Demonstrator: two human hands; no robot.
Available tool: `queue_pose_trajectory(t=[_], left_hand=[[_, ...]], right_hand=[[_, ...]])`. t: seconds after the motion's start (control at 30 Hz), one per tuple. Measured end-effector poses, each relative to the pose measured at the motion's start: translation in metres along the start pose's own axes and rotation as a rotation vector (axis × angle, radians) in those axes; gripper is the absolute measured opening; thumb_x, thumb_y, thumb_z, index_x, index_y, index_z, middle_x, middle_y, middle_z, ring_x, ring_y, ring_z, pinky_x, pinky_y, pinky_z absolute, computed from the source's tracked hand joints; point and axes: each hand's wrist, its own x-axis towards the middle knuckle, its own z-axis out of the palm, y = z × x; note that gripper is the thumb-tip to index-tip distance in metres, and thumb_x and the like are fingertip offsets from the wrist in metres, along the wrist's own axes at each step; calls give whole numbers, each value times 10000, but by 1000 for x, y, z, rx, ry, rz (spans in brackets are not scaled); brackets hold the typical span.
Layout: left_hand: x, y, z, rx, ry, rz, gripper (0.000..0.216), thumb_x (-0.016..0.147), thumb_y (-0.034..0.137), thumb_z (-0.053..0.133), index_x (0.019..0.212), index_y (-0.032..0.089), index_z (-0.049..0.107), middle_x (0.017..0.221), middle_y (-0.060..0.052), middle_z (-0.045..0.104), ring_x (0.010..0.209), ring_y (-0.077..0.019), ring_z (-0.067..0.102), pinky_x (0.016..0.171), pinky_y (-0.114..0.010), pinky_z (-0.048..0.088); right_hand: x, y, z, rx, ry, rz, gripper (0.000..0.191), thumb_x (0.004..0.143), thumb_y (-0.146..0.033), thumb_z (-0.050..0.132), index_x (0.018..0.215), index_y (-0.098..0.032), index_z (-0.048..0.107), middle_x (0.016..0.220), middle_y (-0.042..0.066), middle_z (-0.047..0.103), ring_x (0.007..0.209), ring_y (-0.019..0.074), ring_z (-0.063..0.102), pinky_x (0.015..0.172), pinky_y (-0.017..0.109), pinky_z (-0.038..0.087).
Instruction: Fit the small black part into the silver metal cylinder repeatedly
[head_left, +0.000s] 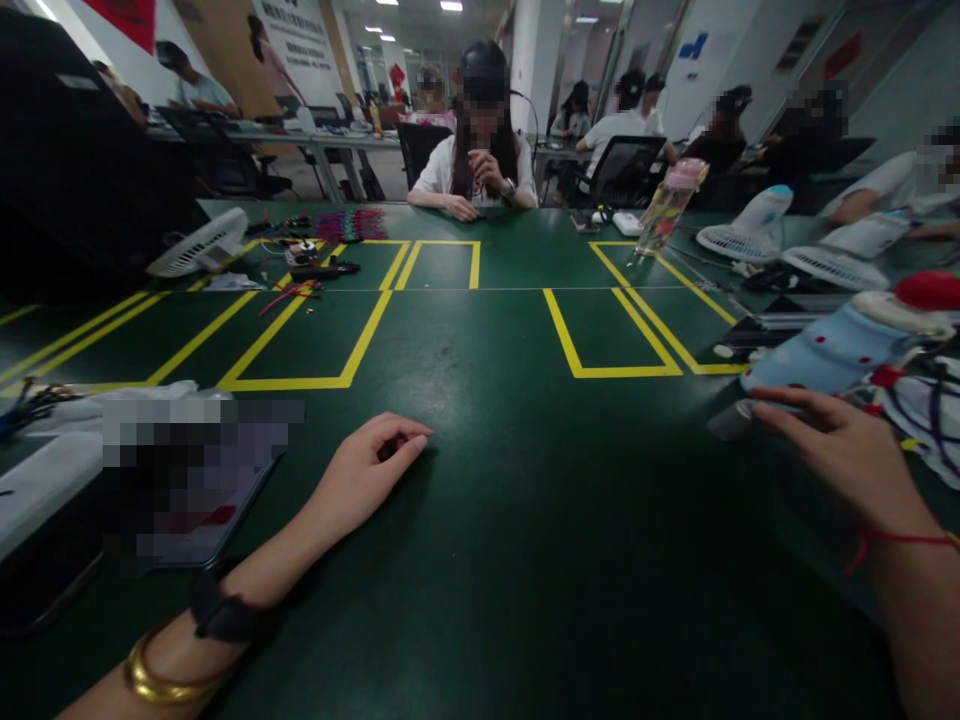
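My left hand (367, 470) rests on the green table (525, 520), fingers curled loosely inward; whether anything small lies under them I cannot make out. A dark band and a gold bangle sit on that wrist. My right hand (832, 445) reaches to the right, its fingers stretched toward a small grey cylinder (729, 420) and touching it at the tip. Just behind lies a pale blue plush-like object (832, 350) with red dots and a red top. A red string circles my right wrist.
Yellow tape rectangles (600, 335) mark the table. A tablet-like device (195, 480) lies at left, white fans (196, 245) (742, 235) and a tilted drink bottle (667, 205) farther off. Small parts and cables (307, 265) lie far left. A person (480, 140) sits opposite; others work behind.
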Motion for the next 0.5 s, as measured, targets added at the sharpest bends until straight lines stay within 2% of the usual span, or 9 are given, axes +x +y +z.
queue_pose_trajectory(t=[0.17,0.27,0.33,0.5], left_hand=[[0,-1,-1,-17,-7,4,240,889,407,533,979,225,661,978,-29,618,851,-190,586,713,-302,441],[0,-2,-1,-15,-6,2,236,888,407,537,978,227,661,979,-28,617,871,-193,585,742,-311,441],[0,-2,-1,-16,-7,1,236,890,410,536,986,232,658,983,-26,614,874,-191,585,749,-315,441],[0,-1,-1,-17,-3,4,232,892,407,531,972,231,659,968,-25,615,861,-190,585,743,-317,441]], right_hand=[[-5,-8,3,44,1,86,348,676,-460,676,934,-231,724,861,88,683,758,177,594,660,335,412],[-7,-5,7,301,-27,99,342,701,-400,669,1003,-245,712,982,100,686,835,177,627,716,350,445],[-11,-2,10,392,-29,78,385,701,-403,677,1065,-275,689,1063,92,672,888,172,638,752,349,463],[-22,2,19,231,16,44,538,583,-416,776,1086,-284,639,989,70,684,873,162,652,765,311,492]])
